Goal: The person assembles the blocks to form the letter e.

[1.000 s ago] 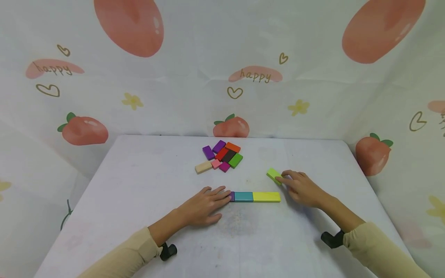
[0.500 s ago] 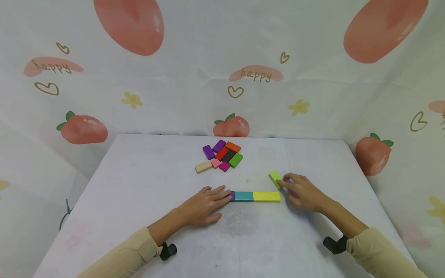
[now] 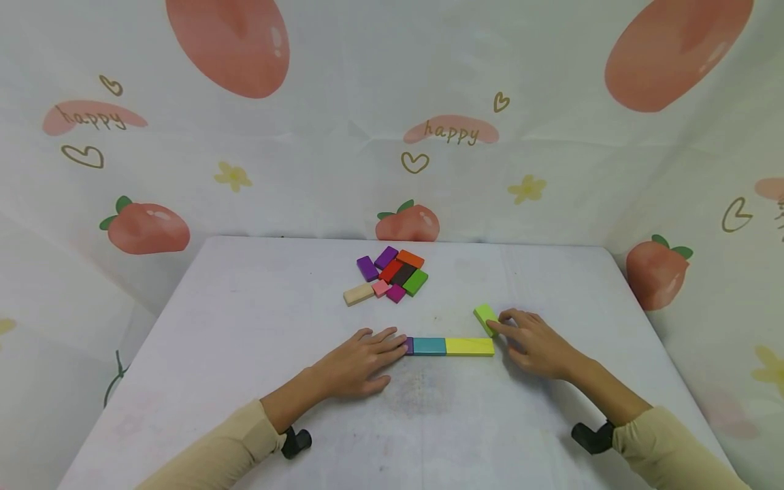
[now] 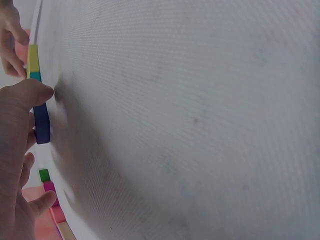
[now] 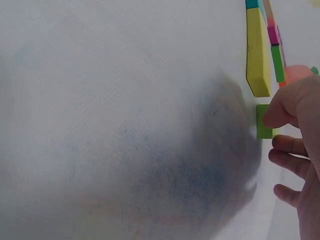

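In the head view my left hand [image 3: 361, 364] lies palm down with its fingers spread. Its fingertips rest on the left end of a row of coloured blocks, covering much of a purple block [image 3: 409, 346]. A teal block [image 3: 429, 347] and a longer yellow block [image 3: 469, 347] continue the row to the right, end to end. My right hand [image 3: 535, 344] touches a lime green block [image 3: 485, 318] with an extended index finger; its other fingers are bent. That block sits slanted, its near end close to the yellow block's right end. In the right wrist view my thumb hides part of the green block [image 5: 263, 121].
Further back on the white table [image 3: 245, 306] lies a loose group of blocks, among them a beige block [image 3: 358, 295], a dark brown block [image 3: 402, 275], an orange block [image 3: 410, 258] and a green block [image 3: 416, 283]. A printed cloth [image 3: 343, 190] hangs behind the table.
My right hand has slid the lime green block slightly right and toward me, closer to the yellow block's end, turning it a little steeper. My left hand and the row have stayed put.
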Tool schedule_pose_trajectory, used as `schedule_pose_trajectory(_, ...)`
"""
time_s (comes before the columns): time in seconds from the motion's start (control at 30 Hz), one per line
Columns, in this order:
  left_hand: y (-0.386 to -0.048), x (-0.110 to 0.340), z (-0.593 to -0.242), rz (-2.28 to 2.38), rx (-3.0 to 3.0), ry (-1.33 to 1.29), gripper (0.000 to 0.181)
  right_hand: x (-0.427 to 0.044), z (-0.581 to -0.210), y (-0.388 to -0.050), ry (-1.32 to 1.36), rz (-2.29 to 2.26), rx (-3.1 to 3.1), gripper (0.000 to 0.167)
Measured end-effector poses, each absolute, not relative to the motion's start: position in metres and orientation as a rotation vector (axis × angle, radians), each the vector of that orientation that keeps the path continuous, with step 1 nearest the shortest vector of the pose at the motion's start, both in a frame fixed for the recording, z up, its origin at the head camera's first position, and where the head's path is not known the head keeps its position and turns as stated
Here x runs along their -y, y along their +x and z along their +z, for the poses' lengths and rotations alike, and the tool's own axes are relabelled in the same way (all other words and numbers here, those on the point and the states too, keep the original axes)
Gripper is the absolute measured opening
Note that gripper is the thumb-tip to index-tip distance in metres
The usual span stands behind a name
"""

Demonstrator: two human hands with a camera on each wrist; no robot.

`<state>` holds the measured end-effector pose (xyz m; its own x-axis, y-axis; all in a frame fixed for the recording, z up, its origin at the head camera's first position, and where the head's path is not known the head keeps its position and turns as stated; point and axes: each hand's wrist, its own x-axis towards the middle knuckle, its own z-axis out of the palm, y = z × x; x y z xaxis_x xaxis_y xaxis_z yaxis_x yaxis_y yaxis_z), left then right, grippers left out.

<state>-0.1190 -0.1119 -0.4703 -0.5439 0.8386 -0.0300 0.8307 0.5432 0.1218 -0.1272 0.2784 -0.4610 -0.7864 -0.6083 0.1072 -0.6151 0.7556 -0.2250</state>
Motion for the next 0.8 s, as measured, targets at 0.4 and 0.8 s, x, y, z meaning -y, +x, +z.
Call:
schedule_pose_trajectory(0.4,-0.1190,0.1123,-0.4732,0.155,-2.693,1.463,0.061,-0.2765,-0.4616,-0.1233,1.002,0.391,2.934,0.054)
schedule_pose_trajectory(0.8,-0.1192,0.1124,-0.4714,0.153,-2.696,1.477,0.061,-0.2743,-0.4595,-0.1213,0.990,0.389,2.950,0.055)
